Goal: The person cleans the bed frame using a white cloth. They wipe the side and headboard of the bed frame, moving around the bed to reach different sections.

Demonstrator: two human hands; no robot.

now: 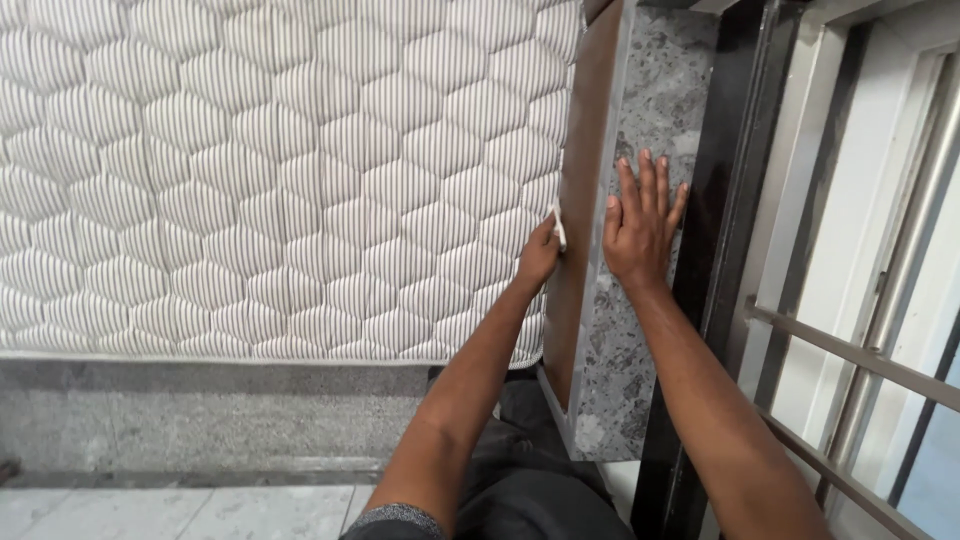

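Your left hand (pixel 540 255) pinches a small white cloth (pixel 558 228) shut between its fingers, pressing it against the brown wooden edge (pixel 580 200) of the bed frame; the quilted white mattress (pixel 280 170) lies just left of that grip; your right hand (pixel 638 230) rests flat, fingers spread wide, on the speckled grey panel (pixel 620 360) just right of it, holding nothing.

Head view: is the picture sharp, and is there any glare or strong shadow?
Head view: sharp overall; soft even daylight, no harsh shadows on the quilted mattress; the right hand on the speckled stone slab is crisp; faint sheen on the window bars.
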